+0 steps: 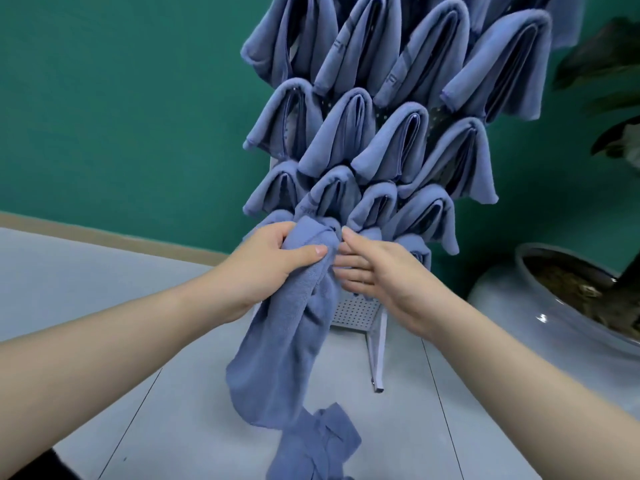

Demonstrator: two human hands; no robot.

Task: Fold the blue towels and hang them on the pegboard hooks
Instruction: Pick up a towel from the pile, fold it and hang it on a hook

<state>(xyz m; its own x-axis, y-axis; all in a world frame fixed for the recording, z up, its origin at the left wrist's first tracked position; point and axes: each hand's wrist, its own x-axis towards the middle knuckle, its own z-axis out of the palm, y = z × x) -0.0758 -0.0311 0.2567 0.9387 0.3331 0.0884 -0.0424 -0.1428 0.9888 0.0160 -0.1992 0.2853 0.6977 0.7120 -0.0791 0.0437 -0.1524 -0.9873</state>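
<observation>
The left hand [277,261] grips a bunched blue towel [294,327] near its upper end: the thumb lies across the front of the cloth and the other fingers curl round behind it, so the fabric is squeezed between thumb and fingers. The towel's top bulges out just above the thumb, close against the lowest row of hung towels [377,140]. From the grip its long axis runs downward and slightly to the left, hanging unfolded and twisted, and its tail trails onto the grey floor [104,306] at the bottom of the view.

The right hand [374,268] is just beside the towel on its right, fingers straight and loosely together, pointing left toward the cloth; the fingertips seem to touch the towel's edge, though the overlap is hard to read. It holds nothing.

Behind both hands stands the white pegboard [356,311], its bare perforated bottom showing below the right hand. Folded towels fill it in at least 4 staggered rows. A large glazed plant pot [512,306] sits to the right, against a green wall [121,98].
</observation>
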